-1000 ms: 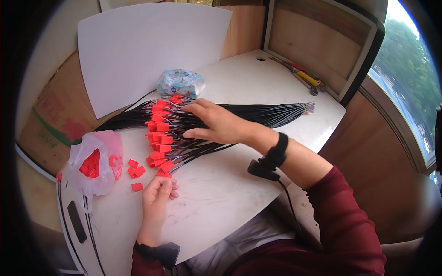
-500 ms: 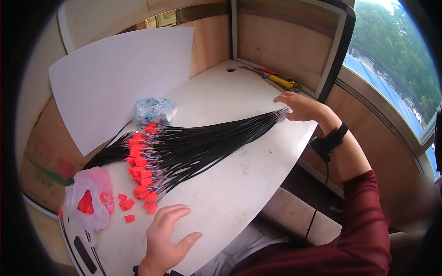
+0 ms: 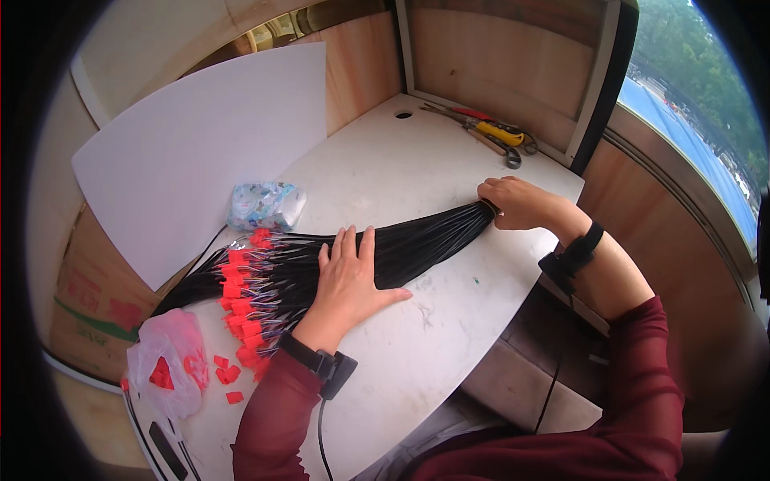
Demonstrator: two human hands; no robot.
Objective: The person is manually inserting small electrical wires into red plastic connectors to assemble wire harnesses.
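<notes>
A fan of black cables (image 3: 425, 244) lies across the white table, gathered at the right and spread at the left. Red connectors (image 3: 234, 289) sit in a row on thin coloured wires at the spread end. My right hand (image 3: 520, 202) is closed around the gathered end, beside a thin band; the cable tips are hidden in it. Flat on the middle of the cables rests my left hand (image 3: 346, 282), fingers spread and thumb pointing right. Both wrists wear black strapped devices.
A pink-white plastic bag (image 3: 172, 365) with red pieces inside stands at the left, near several loose red pieces (image 3: 228, 373). Behind the cables sits a blue-white soft pack (image 3: 266, 206). Scissors (image 3: 511, 154) and a yellow-handled tool (image 3: 499, 134) lie at the back right.
My left hand has moved from the table's front up and right onto the cables. The right hand has closed around the gathered end, and the cables are drawn closer together.
</notes>
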